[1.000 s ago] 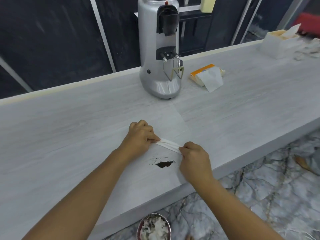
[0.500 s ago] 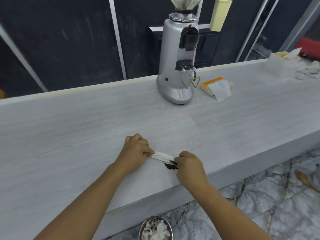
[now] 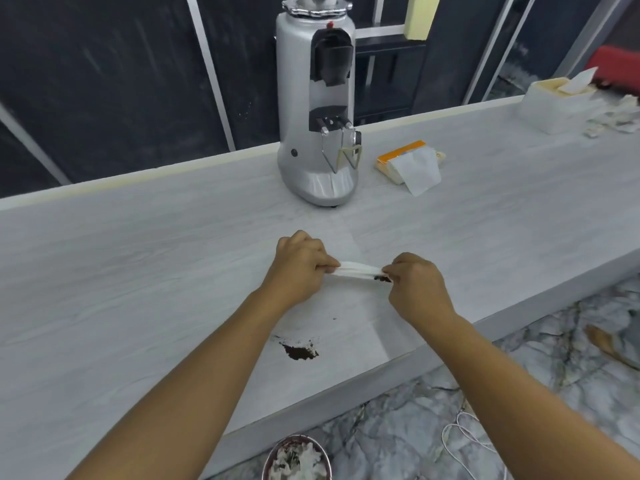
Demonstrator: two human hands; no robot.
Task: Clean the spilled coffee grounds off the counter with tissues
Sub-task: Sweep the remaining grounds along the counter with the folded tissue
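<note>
Two hands hold a folded tissue (image 3: 356,270) stretched between them, just above the counter (image 3: 138,271). The left hand (image 3: 299,268) pinches its left end. The right hand (image 3: 415,285) pinches its right end, where some dark bits stick. A small pile of coffee grounds (image 3: 300,351) lies on the counter, nearer than the hands.

White tissue (image 3: 358,270), dark-brown grounds (image 3: 300,351), pale-grey streaked counter (image 3: 138,271)
</note>
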